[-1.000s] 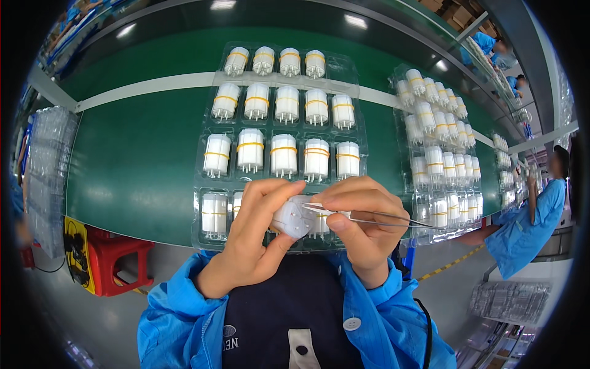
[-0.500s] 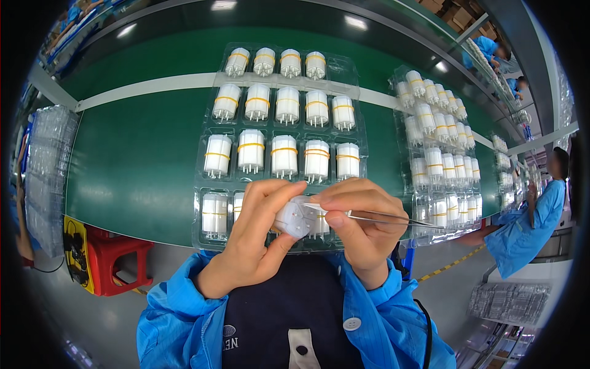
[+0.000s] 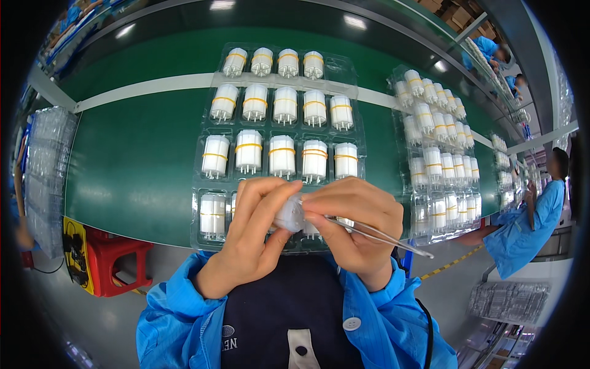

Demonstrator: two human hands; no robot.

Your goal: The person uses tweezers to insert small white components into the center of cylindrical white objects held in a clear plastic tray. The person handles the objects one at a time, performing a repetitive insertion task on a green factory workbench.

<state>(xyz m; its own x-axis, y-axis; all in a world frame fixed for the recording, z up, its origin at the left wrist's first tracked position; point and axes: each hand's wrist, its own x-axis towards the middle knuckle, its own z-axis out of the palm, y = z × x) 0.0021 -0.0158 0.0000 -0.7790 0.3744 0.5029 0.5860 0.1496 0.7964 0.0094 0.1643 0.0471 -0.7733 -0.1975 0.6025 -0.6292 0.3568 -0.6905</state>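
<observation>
My left hand [image 3: 251,230] wraps its fingers and thumb around a white cylindrical part [image 3: 287,217], tilted so one end faces right. At that end, the fingertips of my right hand [image 3: 356,224] are pinched together and touch it. Thin metal tweezers [image 3: 390,238] lie across the same right hand, their rounded end sticking out to the lower right. What else the right fingertips hold is hidden. Just beyond both hands is a clear plastic tray [image 3: 359,132], with rows of white cylinders [image 3: 282,155] that have pins and yellow bands.
A second clear tray of similar cylinders [image 3: 435,166] stands to the right on the green table [image 3: 135,160]. Stacked clear trays [image 3: 49,178] are at far left, above a red stool [image 3: 120,261]. A person in blue [image 3: 534,215] is at the right.
My right fingertips have moved left and closed in on the part's end, which has turned away from view. The tweezers' outer end has swung downward. The left hand keeps its hold.
</observation>
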